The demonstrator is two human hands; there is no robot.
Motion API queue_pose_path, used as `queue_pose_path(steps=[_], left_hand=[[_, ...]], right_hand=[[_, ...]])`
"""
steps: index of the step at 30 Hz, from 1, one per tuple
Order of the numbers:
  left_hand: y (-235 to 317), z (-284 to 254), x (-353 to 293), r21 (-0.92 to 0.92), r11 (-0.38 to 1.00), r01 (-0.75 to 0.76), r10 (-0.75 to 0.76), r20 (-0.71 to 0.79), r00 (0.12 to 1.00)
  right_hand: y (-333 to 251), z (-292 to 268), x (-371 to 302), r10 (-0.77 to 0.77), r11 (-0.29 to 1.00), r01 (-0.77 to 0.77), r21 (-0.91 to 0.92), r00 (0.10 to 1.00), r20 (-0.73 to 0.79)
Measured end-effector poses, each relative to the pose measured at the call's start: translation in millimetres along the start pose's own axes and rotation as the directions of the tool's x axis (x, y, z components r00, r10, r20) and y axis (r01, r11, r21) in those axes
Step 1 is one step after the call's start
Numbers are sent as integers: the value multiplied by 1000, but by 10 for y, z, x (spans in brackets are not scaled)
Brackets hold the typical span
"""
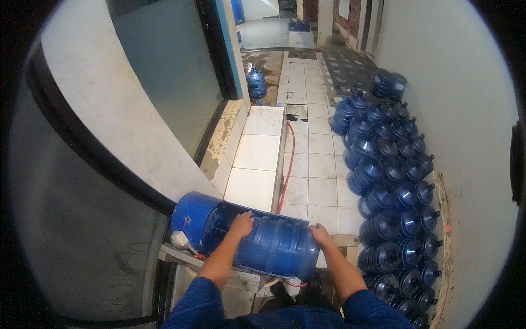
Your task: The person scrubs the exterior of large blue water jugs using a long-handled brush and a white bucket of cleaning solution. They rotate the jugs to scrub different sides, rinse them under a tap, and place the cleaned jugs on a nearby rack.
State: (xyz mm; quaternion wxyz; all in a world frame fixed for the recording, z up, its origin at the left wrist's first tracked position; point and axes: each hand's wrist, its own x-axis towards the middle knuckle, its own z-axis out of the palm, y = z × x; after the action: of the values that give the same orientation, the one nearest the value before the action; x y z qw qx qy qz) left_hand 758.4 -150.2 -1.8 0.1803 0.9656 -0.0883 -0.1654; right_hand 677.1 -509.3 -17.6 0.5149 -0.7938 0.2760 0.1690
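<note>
A large translucent blue water jug (278,247) lies on its side in front of me, its neck to the left and its base to the right. The neck end points into a blue drum-shaped housing (196,218), whose open half-shell runs along the jug's far side. My left hand (241,223) rests over the jug's shoulder, its fingers reaching across the top. At the base end, my right hand (319,234) curls over the far edge, thumb side toward the jug. Both hands grip the jug; the undersides of the fingers are hidden.
Many blue water jugs (383,181) stand in rows along the right wall. A white tiled ledge (255,148) runs ahead on the left, with a red hose (290,164) beside it. Another jug (256,83) stands farther off. A white box (179,239) with wiring sits by the drum.
</note>
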Motion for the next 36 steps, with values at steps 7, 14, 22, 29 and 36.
queue_pose_path(steps=[7, 14, 22, 29, 36], left_hand=[[-10, -777, -1141, 64, 993, -98, 70, 344, 936], [193, -762, -1369, 242, 969, 55, -190, 577, 794], [632, -1023, -752, 133, 966, 222, -248, 222, 943], [527, -482, -426, 140, 986, 86, -107, 157, 982], [435, -550, -694, 97, 994, 45, -59, 144, 988]], right_hand=[[735, 358, -1274, -588, 809, 558, -186, 772, -239], [1579, 528, -1337, -788, 594, 758, -271, 616, -6], [580, 219, -921, -515, 852, 485, -200, 846, -141], [1110, 179, 240, 127, 641, -411, 648, 889, 439], [1362, 12, -610, 283, 954, -292, -67, 805, 522]])
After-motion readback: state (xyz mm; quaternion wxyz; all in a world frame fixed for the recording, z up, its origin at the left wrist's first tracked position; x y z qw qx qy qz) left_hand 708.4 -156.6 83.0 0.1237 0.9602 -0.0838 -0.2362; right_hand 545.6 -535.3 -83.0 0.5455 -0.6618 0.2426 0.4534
